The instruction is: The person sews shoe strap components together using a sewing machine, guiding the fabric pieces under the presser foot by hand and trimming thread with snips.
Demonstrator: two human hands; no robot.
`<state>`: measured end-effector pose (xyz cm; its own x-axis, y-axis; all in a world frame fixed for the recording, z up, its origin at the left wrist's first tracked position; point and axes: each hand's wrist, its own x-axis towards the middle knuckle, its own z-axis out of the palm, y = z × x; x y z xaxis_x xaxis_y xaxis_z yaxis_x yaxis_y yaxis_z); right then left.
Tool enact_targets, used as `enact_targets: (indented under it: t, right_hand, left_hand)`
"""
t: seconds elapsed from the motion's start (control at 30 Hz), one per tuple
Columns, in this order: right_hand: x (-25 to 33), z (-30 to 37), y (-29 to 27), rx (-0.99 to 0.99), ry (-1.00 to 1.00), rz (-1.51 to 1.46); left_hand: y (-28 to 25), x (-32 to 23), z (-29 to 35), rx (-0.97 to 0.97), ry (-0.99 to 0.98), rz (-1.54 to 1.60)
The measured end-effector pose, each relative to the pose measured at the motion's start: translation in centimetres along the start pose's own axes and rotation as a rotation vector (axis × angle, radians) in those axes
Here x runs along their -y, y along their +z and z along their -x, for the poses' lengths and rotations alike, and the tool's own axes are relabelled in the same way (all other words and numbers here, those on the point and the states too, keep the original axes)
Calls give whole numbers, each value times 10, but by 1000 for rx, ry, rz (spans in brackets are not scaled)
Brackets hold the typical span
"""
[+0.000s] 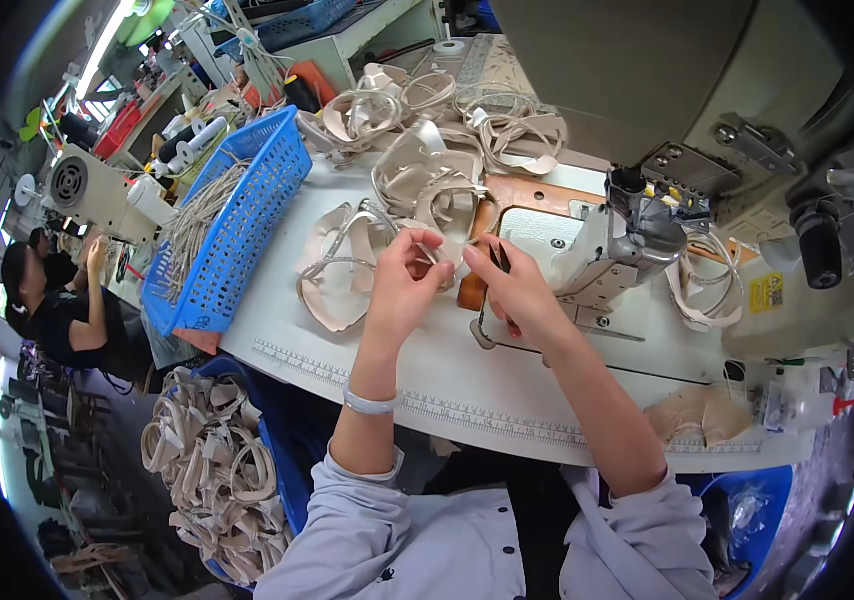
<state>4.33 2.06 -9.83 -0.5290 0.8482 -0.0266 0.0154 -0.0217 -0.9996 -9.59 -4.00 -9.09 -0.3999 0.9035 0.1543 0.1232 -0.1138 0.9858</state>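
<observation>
Both my hands meet over the white sewing table point(427, 375), in front of the sewing machine's head point(637, 235). My left hand point(409, 278) is closed in a pinch on a beige piece with a cord edge point(457, 215), a curved, leather-like part. Just right of it, my right hand point(515, 292) curls round a dark narrow tool point(498, 254); most of it is hidden in the palm, so its kind cannot be made out. Its thumb and fingertip come close to the left fingertips. Beside my left hand lies another looped beige piece point(339, 265).
A heap of beige pieces point(427, 150) covers the back of the table. At left stands a blue basket of cords point(247, 200); below, a blue bin point(282, 450) overflows with pieces. More loops point(704, 290) lie right of the machine. A person point(72, 300) sits far left.
</observation>
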Motion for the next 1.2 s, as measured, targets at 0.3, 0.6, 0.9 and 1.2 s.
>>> enact_targets:
  t: [0.3,0.6,0.9,1.2]
  right_hand:
    - [-28,-40,13,-276,-240,312]
    - [46,10,23,-175,-344,240]
    - [82,81,-20,-207,-375,84]
    - [69,104,-57,-99,-141,-66]
  left_hand:
    - [-26,-50,-43,-411,523,-665]
    - [-39,-67,-136,246,377,-873]
    - [-2,-99,10,281,-20,739]
    - [24,-54,27,280,-214,812]
